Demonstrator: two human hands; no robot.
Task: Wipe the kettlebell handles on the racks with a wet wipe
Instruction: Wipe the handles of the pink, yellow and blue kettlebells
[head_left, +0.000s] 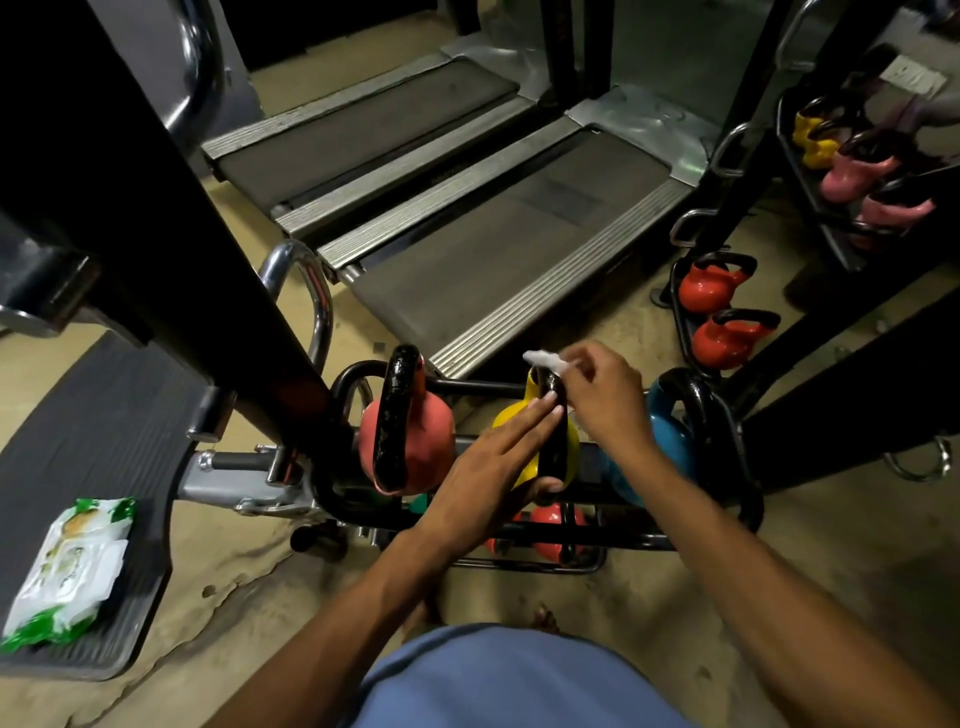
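A low black rack (467, 387) in front of me carries a pink kettlebell (426, 441), a yellow kettlebell (511, 418) and a blue kettlebell (667, 431), each with a black handle. My left hand (488, 467) lies against the yellow kettlebell, fingers straight along its black handle (555, 447) and thumb under it. My right hand (605, 395) pinches a white wet wipe (543, 359) at the top of that handle. Red kettlebells (550, 525) sit on the lower tier, partly hidden by my arms.
A green-and-white wipe packet (70, 564) lies on a ribbed black mat at the left. Two treadmill decks (498, 234) stretch ahead. At the right stand orange kettlebells (711, 283) and a second rack with yellow and pink ones (857, 166). A black machine post (156, 208) rises at the left.
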